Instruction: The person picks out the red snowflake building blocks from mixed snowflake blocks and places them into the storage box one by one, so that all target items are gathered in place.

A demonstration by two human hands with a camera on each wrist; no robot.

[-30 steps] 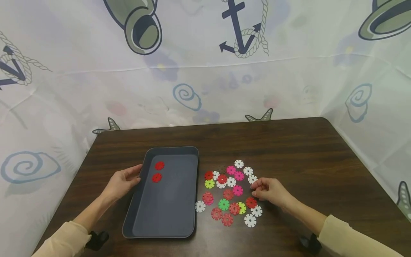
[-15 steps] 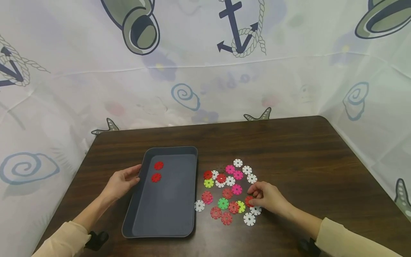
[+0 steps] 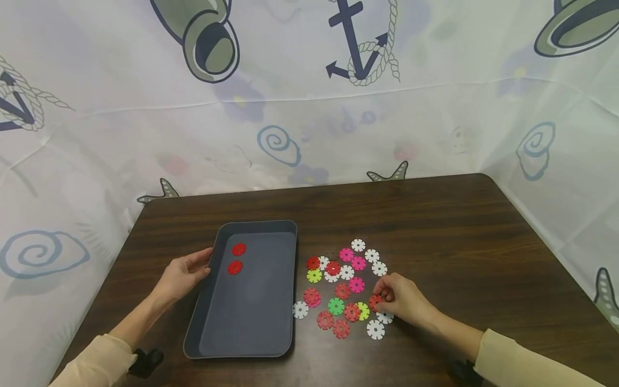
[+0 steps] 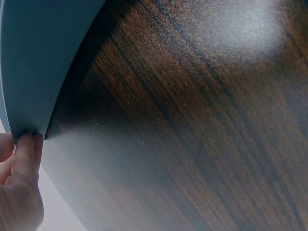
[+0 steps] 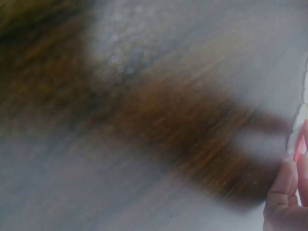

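Observation:
My left hand (image 3: 182, 275) holds the left edge of a dark grey tray (image 3: 251, 322), thumb at the rim. In the left wrist view, its fingers (image 4: 24, 159) press on the tray's outer wall. Two red notched discs (image 3: 235, 267) lie inside the tray. My right hand (image 3: 408, 301) has thumb and fingertips on a red notched disc (image 3: 375, 302) at the right of a loose spread, pinching it and partly hiding it. A white notched disc (image 3: 385, 317) lies just below that hand; the right wrist view shows a white edge (image 5: 295, 132) beside the fingers.
Several more notched discs lie between tray and right hand: a green disc (image 3: 336, 306), a yellow disc (image 3: 314, 276), a pink disc (image 3: 357, 285), plus reds and whites, some overlapping. A white disc (image 3: 300, 309) sits against the tray's right side. A patterned cloth (image 3: 309, 134) hangs behind the brown table (image 3: 435, 215).
My right hand has come down slightly from beside a white disc onto the red disc, fingers closing at it. The left hand and tray have stayed put.

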